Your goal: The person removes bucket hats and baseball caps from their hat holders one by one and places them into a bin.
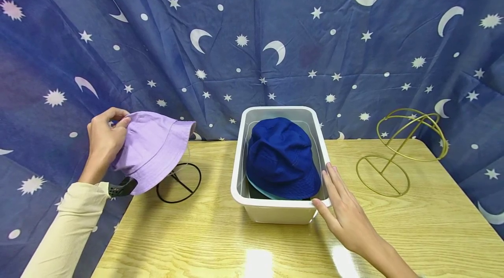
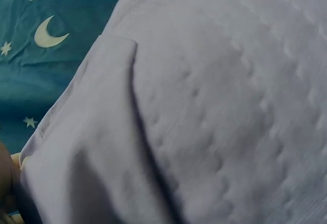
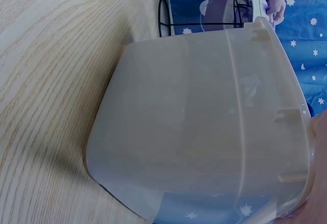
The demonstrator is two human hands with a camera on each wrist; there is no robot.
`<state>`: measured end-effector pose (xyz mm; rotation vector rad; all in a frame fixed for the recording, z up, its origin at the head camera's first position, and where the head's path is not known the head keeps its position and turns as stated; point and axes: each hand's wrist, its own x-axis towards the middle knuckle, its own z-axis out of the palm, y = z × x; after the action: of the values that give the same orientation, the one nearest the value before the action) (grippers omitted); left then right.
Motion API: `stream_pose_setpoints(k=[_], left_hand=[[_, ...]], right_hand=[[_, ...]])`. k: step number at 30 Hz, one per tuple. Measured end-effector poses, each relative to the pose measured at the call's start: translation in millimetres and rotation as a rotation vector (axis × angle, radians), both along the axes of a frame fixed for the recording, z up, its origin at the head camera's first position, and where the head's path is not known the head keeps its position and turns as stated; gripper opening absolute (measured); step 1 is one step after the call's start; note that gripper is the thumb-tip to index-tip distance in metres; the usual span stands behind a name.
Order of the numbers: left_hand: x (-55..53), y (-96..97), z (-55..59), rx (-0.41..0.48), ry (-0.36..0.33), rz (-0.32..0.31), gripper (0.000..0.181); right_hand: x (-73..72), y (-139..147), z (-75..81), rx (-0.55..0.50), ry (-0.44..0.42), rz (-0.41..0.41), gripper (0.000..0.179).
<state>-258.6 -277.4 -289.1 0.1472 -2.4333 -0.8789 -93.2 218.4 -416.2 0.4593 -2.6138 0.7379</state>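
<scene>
My left hand [image 1: 106,135] pinches the crown of a lilac bucket hat [image 1: 151,146] between thumb and fingers. The hat tilts with its brim toward the right, over a black wire hat stand [image 1: 179,183]; in the right wrist view, the top of that stand [image 3: 241,12] shows at the hat's opening. Lilac cloth fills most of the left wrist view. With fingers extended, my right hand [image 1: 348,216] rests on the right rim near the front corner of a white plastic bin [image 1: 271,214]. Inside the bin lies a dark blue bucket hat [image 1: 281,155], with a light blue brim [image 1: 267,191] peeking out below.
A gold wire hat stand [image 1: 387,164] with nothing on it stands at the right of the wooden table [image 1: 437,225]. Behind the table hangs a blue curtain [image 1: 244,19] with moons and stars.
</scene>
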Motion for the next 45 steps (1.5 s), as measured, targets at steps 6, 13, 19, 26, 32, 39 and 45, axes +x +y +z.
stream_pose_setpoints(k=[6, 13, 19, 26, 32, 39, 45], left_hand=[[1.3, -11.0, 2.9, 0.183, -0.02, 0.047, 0.016], [10.0, -17.5, 10.2, 0.195, 0.029, 0.092, 0.02], [22.0, -11.6, 15.8, 0.168, 0.158, 0.004, 0.014], [35.5, -2.5, 23.2, 0.095, 0.254, -0.045, 0.015], [45.9, -5.4, 26.4, 0.117, 0.305, -0.035, 0.015], [61.7, -0.7, 32.8, 0.129, 0.326, -0.058, 0.015], [70.9, 10.6, 37.4, 0.109, 0.357, -0.104, 0.015]], right_hand=[[-0.5, -0.2, -0.6, -0.004, -0.004, 0.002, 0.066], [-0.2, -0.6, 0.1, -0.003, -0.003, 0.001, 0.066], [-0.3, 0.2, -0.5, 0.002, 0.006, -0.002, 0.066], [0.0, -0.4, -1.2, -0.005, -0.003, -0.003, 0.066], [0.1, -1.5, -1.2, -0.007, -0.002, 0.001, 0.066], [0.3, -0.8, -0.7, -0.001, 0.007, -0.001, 0.066], [0.1, -0.4, -0.2, -0.005, 0.006, -0.007, 0.066]])
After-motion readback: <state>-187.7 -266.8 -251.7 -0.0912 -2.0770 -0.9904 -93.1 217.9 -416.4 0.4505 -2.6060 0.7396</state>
